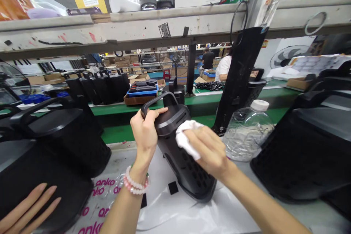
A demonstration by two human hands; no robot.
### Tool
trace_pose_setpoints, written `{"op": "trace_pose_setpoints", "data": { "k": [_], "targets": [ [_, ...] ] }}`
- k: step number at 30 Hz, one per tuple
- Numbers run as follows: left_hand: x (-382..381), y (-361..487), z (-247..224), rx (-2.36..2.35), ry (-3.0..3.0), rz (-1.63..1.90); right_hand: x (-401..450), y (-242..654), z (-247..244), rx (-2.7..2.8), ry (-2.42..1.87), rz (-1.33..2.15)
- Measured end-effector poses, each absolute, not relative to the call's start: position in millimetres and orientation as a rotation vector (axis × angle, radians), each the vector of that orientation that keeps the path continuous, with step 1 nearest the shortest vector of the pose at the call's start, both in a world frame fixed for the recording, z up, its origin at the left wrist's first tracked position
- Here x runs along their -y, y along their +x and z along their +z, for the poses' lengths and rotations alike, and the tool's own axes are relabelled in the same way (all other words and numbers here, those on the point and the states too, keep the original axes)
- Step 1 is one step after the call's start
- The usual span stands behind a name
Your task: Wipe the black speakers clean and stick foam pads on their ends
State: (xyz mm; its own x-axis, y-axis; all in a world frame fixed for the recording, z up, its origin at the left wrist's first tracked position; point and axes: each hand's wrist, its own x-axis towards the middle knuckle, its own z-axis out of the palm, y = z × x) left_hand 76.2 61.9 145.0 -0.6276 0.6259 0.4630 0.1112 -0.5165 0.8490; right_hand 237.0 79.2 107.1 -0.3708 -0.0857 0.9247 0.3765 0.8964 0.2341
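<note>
A black appliance housing [189,164] with a carry handle and a perforated side leans tilted on the white-covered bench in front of me. My left hand [145,131] is closed round its handle, with a finger lying along the top. My right hand [208,148] holds a crumpled white cloth [188,137] against the upper side of the housing, just below the rim. The cloth hides part of that side. Pink and white bead bracelets circle my left wrist.
Similar black housings [60,135] stand at left, others [307,146] at right. A co-worker's hand [33,208] touches one at lower left. A clear plastic bottle [249,131] stands right of my right hand. A shelf [126,25] crosses overhead; a dark post [233,80] rises behind.
</note>
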Motion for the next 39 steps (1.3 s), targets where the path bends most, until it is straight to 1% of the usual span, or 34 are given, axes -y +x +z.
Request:
{"op": "trace_pose_setpoints", "data": {
  "k": [3,7,9,11,14,16,18,20,24,26,30,32,36,39],
  "targets": [
    [-60.8,78.5,146.5,-1.296,1.114,2.205,-76.9,237.0,105.8,1.872,-0.263,-0.498],
    [-62.6,78.8,145.9,-1.269,1.139,2.216,-81.1,241.8,106.0,1.929,-0.204,-0.485],
    [-65.2,76.2,143.9,-1.250,1.119,2.217,-87.3,249.2,106.7,1.855,-0.332,-0.433],
    [-68.3,72.3,141.7,-1.243,1.104,2.194,-90.8,257.9,105.9,1.664,-0.587,-0.194],
    [-71.9,66.9,140.0,-1.239,1.132,2.155,-86.1,267.8,100.3,1.291,-0.905,0.378],
    [-73.4,64.7,140.2,-1.213,1.125,2.155,-79.9,271.1,95.2,1.105,-0.981,0.698],
    [-74.4,63.4,140.7,-1.193,1.093,2.150,-74.9,272.4,91.1,0.991,-1.001,0.877],
    [-75.2,62.9,140.9,-1.191,1.070,2.141,-72.0,271.8,89.4,0.988,-0.961,0.838],
    [-75.8,63.6,140.9,-1.193,1.061,2.140,-68.4,258.4,93.4,1.273,-0.795,0.384],
    [-74.6,64.1,141.9,-1.202,1.045,2.142,-65.0,243.0,96.1,1.508,-0.657,0.227],
    [-69.7,64.5,146.2,-1.370,1.100,2.131,-55.8,209.5,95.0,1.966,-0.287,-0.194],
    [-67.7,65.4,147.6,-1.429,1.127,2.126,-53.6,201.9,92.9,2.077,-0.208,-0.367],
    [-68.9,69.7,144.8,-1.400,1.110,2.174,-60.3,209.4,90.2,2.086,-0.225,-0.378],
    [-72.7,69.9,139.5,-1.347,1.104,2.209,-71.9,224.2,88.2,1.939,-0.368,-0.255]
  ]
}}
